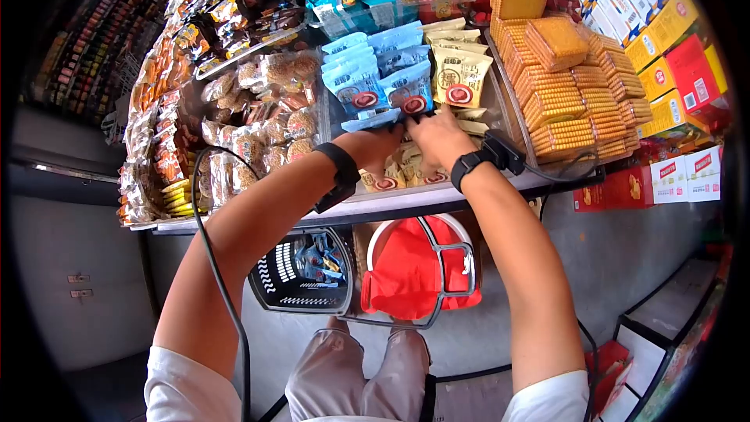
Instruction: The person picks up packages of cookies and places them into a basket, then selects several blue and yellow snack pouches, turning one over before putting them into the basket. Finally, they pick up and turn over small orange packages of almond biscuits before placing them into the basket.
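Note:
Both hands reach into the snack display. My left hand (373, 145) lies at the front of the light blue packets (351, 82), its fingertips hidden beneath a flat blue packet (373, 120). Close beside it, my right hand (439, 137) touches the lower edge of an upright blue packet (408, 87), with its fingers partly hidden. Cream packets (459, 76) stand just behind and to the right of my right hand. More cream packets (410, 162) lie below and between the hands. What the fingers grip, if anything, cannot be made out.
Stacked yellow biscuits (551, 78) fill the right side; wrapped round snacks (293, 121) lie left. Under the table edge (328, 216) are a black basket (269, 277) with blue packets and a red bag (406, 266). Cables hang from both wrist bands.

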A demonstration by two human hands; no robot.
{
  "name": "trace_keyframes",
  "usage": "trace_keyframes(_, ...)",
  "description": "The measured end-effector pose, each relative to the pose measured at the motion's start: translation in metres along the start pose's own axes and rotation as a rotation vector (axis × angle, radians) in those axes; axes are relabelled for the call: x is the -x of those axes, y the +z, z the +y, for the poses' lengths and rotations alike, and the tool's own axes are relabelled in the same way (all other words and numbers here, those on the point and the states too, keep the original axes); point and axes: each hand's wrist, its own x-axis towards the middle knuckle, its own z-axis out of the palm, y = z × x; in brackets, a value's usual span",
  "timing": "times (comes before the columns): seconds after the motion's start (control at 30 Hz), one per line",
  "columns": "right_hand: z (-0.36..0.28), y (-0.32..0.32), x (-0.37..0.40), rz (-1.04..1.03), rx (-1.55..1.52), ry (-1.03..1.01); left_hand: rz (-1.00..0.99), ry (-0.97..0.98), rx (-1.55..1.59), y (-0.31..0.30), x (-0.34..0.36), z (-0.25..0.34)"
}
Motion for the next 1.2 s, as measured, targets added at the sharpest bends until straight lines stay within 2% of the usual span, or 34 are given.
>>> trace_keyframes(0.13, -0.001, -0.009, 0.017, 0.133, -0.009, -0.008, 0.103, 0.092, -0.021, -0.014, 0.01, -0.005)
trace_keyframes(0.2, 0.006, -0.001, 0.018, 0.315, -0.053, -0.053, -0.059, 0.0, 0.127, -0.039, 0.02, 0.0)
trace_keyframes(0.27, 0.007, -0.017, 0.028, 0.243, -0.164, -0.043, -0.004, 0.019, 0.177, -0.045, 0.03, -0.003)
trace_keyframes(0.47, 0.017, -0.045, 0.048, 0.295, -0.357, -0.031, 0.092, 0.083, 0.272, -0.073, 0.06, -0.032)
trace_keyframes(0.6, 0.027, -0.05, 0.061, 0.356, -0.773, 0.008, 0.143, 0.026, 0.527, -0.097, 0.091, -0.046)
trace_keyframes(0.63, 0.027, -0.045, 0.063, 0.434, -0.86, 0.027, 0.224, 0.023, 0.514, -0.098, 0.098, -0.05)
trace_keyframes(0.67, 0.032, -0.045, 0.067, 0.434, -0.928, 0.083, 0.213, -0.045, 0.672, -0.098, 0.104, -0.054)
trace_keyframes(0.73, 0.028, -0.041, 0.069, 0.417, -1.446, -0.013, 0.374, -0.046, 0.79, -0.091, 0.118, -0.062)
trace_keyframes(0.77, 0.027, -0.04, 0.073, 0.427, -1.554, -0.048, 0.402, -0.014, 0.979, -0.087, 0.124, -0.065)
trace_keyframes(0.8, 0.023, -0.043, 0.076, 0.425, -1.605, -0.022, 0.404, -0.014, 0.979, -0.081, 0.128, -0.069)
trace_keyframes(0.87, 0.019, -0.041, 0.077, 0.512, -1.742, 0.006, 0.521, -0.042, 1.176, -0.066, 0.138, -0.075)
trace_keyframes(0.93, 0.022, -0.029, 0.074, 0.466, -2.002, -0.01, 0.637, 0.017, 1.208, -0.065, 0.168, -0.06)
trace_keyframes(1.0, 0.004, -0.038, 0.093, 0.395, -2.104, -0.176, 0.632, -0.096, 1.327, -0.066, 0.206, -0.036)
trace_keyframes(1.03, 0.001, -0.028, 0.099, 0.45, -2.083, -0.21, 0.638, -0.037, 1.535, -0.05, 0.218, -0.037)
trace_keyframes(1.07, 0.001, -0.014, 0.108, 0.338, -2.22, -0.27, 0.633, -0.014, 1.391, -0.038, 0.239, -0.039)
trace_keyframes(1.13, -0.049, -0.025, 0.142, 0.181, -2.199, -0.291, 0.67, -0.074, 1.466, -0.005, 0.276, -0.028)
trace_keyframes(1.2, -0.106, -0.019, 0.149, 0.028, -2.221, -0.38, 0.625, 0.052, 1.736, 0.022, 0.31, -0.007)
